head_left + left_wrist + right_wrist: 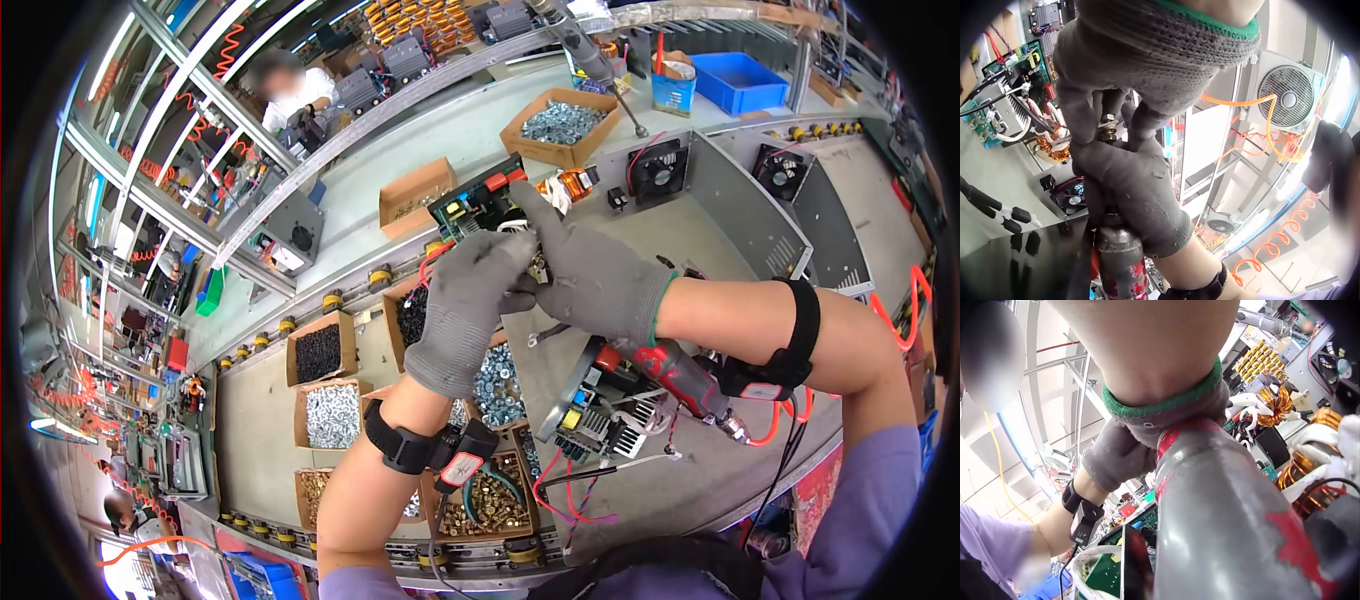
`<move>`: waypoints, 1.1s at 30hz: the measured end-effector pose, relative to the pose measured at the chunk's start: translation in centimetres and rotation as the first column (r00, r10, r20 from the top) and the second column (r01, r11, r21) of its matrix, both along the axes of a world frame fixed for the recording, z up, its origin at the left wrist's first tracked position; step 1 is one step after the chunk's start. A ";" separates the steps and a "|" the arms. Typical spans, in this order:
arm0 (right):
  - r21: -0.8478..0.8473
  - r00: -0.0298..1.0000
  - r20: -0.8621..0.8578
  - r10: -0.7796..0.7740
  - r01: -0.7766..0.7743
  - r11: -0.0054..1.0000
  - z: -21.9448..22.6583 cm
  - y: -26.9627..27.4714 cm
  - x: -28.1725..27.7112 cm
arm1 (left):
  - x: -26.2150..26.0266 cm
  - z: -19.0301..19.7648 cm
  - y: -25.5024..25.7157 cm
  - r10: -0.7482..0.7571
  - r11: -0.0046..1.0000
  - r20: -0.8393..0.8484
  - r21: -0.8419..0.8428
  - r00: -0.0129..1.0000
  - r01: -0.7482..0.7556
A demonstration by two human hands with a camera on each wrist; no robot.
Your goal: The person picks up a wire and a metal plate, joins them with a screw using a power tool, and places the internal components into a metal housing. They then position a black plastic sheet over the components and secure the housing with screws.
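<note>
Both hands wear grey gloves and meet in front of the body. My left hand [465, 290] pinches a small brass bolt [1109, 132] between its fingertips, where the fingers of both hands come together. My right hand [600, 285] grips a worn red and grey air screwdriver [685, 380], whose rear end points down to the right; in the right wrist view its barrel [1210, 512] fills the front. Behind the hands, a circuit board [475, 210] with a copper coil [575, 183] lies by the grey metal case [745, 215]. Below the right hand sits a second circuit board [590, 420] with heat sinks.
Cardboard boxes of black screws [318, 352], silver screws [333, 416] and brass parts [485, 510] stand to the left. Green-handled pliers [505, 480] lie on the brass parts. A box of bolts [565, 125] and a blue bin [740, 82] stand at the back. An orange hose [775, 425] trails from the screwdriver.
</note>
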State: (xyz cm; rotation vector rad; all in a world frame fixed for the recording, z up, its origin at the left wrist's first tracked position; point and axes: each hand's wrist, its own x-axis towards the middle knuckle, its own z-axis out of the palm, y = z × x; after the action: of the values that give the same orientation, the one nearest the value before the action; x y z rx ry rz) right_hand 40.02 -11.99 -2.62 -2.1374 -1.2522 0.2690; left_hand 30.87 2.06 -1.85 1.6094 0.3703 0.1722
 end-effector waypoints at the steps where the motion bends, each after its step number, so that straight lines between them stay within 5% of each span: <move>1: 0.001 1.000 0.000 0.000 0.000 1.000 0.0 -0.1 0.1 | 0.0 0.2 -0.2 0.000 1.000 0.000 0.001 1.000 0.000; 3: -0.003 0.999 -0.017 0.037 -0.037 0.999 0.1 -0.6 0.3 | 0.1 0.7 -0.8 -0.045 0.971 -0.016 0.236 0.999 0.047; 4: -0.007 1.000 -0.011 0.026 -0.026 1.000 -0.4 -0.3 0.4 | 0.3 0.7 -1.1 -0.002 0.986 0.009 0.167 1.000 0.000; 6: 0.174 0.998 -0.031 0.052 -0.046 0.984 -1.6 0.0 0.4 | -0.1 -0.6 -0.1 -0.052 0.942 0.202 0.336 0.978 -0.019; 7: 0.187 0.988 -0.029 0.150 -0.142 0.972 -0.3 -0.3 -0.2 | 0.1 -1.3 0.5 -0.054 0.814 0.223 0.574 0.973 -0.087; 8: 0.182 0.977 0.128 0.172 -0.193 0.964 -1.2 0.4 0.2 | 0.1 -1.4 1.1 -0.003 0.839 0.106 0.542 0.994 -0.055; 11: 0.148 0.998 -0.002 0.067 -0.066 0.987 -1.5 1.0 -0.1 | 0.2 -1.3 0.8 -0.029 0.889 0.173 0.456 0.984 -0.054; 13: 0.004 0.996 0.078 0.049 -0.049 0.999 -0.9 0.6 -0.2 | 0.4 -0.8 0.1 -0.012 0.698 0.141 0.710 0.990 -0.093; 16: -0.057 0.991 0.050 0.126 -0.123 0.991 0.2 -0.2 -0.2 | 0.8 -1.1 -1.7 0.088 0.628 0.212 0.747 0.973 -0.219; 19: -0.028 0.990 0.028 0.137 -0.136 0.990 -0.1 0.0 -0.2 | 1.0 -1.4 -2.0 0.166 0.687 0.220 0.673 0.961 -0.272; 20: -0.025 0.987 0.057 0.153 -0.152 0.988 -0.1 -0.1 -0.3 | 0.8 -1.2 -2.4 0.101 0.778 0.288 0.573 0.952 -0.256; 23: -0.029 0.976 0.147 0.161 -0.158 0.987 -0.9 0.5 -0.3 | 0.5 -2.2 -1.8 -0.015 0.735 0.363 0.636 0.932 -0.235; 27: -0.084 0.968 0.172 0.182 -0.170 0.982 -1.0 -0.1 -0.8 | 0.6 -2.2 -2.2 0.006 0.764 0.353 0.602 0.935 -0.233; 29: 0.124 0.921 0.381 0.075 -0.131 0.984 -3.2 0.2 -0.9 | 0.3 -1.9 -2.5 0.064 0.780 0.305 0.578 0.950 -0.238; 32: 0.231 0.914 0.404 -0.042 -0.058 0.971 -3.9 0.1 -1.3 | 0.5 -2.4 -1.7 0.123 0.690 0.264 0.670 0.956 -0.274; 33: 0.251 0.922 0.382 -0.063 -0.038 0.967 -3.3 -0.3 -1.3 | 0.6 -3.2 -1.0 0.011 0.669 0.361 0.690 0.932 -0.275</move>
State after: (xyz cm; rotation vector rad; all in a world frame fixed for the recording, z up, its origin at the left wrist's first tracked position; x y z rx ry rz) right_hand 38.72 -12.29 -5.97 -2.0292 -1.4023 -0.3252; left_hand 31.43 1.01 -5.03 2.3042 0.1622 0.7976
